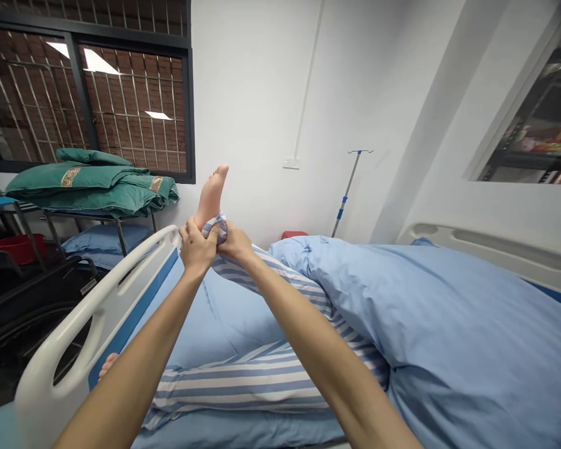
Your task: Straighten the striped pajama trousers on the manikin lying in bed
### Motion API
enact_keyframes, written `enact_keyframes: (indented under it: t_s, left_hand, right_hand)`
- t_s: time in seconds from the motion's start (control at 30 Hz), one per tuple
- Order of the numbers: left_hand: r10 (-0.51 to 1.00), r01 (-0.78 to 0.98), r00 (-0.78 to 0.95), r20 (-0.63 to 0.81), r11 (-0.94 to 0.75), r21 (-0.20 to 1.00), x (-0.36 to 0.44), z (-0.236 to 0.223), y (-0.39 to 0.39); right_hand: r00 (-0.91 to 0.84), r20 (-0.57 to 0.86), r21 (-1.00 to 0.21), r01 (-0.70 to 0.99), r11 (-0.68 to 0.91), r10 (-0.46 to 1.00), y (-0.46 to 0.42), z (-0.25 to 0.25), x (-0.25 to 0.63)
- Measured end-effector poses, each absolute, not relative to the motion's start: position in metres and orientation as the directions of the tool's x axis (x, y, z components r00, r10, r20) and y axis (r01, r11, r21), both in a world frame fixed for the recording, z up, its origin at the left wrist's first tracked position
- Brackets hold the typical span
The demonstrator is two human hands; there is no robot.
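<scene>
Glossy plastic bed rail (115, 305), matt cloth duvet (449, 337), striped cloth trousers (243, 386), metal IV pole (348, 187)

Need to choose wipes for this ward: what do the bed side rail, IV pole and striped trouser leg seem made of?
The bed side rail looks like moulded white plastic: smooth, satin, with rounded cut-out grips. The IV pole looks like slim bright metal, with a blue part probably plastic. The striped trouser leg looks like soft woven fabric, matte and creased; its fibre cannot be told.
</scene>
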State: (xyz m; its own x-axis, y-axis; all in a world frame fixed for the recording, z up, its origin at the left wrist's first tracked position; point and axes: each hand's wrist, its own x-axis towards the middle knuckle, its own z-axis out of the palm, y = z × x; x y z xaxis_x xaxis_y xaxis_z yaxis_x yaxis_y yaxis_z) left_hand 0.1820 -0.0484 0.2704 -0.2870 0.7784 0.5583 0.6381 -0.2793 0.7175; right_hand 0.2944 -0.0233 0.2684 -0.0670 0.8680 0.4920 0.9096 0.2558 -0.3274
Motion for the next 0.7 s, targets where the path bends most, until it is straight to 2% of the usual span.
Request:
enact_keyframes:
  t_s: [0.1, 0.2, 0.4, 0.7]
  left_hand:
    - [0.785, 0.641, -0.27, 0.558, -0.286, 0.713, 0.165, 0.252, -0.037]
    - [0.824, 0.642, -0.269, 0.499, -0.233, 0.731, 0.135, 0.216, -0.02]
    - [0.924, 0.652, -0.294, 0.246, 0.005, 0.759, 0.073, 0.118, 0.008]
    - [0.929, 0.601, -0.365, -0.052, 0.278, 0.749, 0.033, -0.03, 0.013]
  right_hand:
    - [-0.111, 0.473, -0.311, 0.907, 0.284, 0.874, -0.015, 0.254, 0.279]
    - [-0.161, 0.429, -0.286, 0.909, 0.303, 0.889, -0.002, 0.225, 0.253]
    - [-0.253, 0.318, -0.196, 0.925, 0.324, 0.914, 0.029, 0.131, 0.198]
    - [-0.346, 0.125, -0.12, 0.925, 0.36, 0.93, 0.042, -0.009, 0.157]
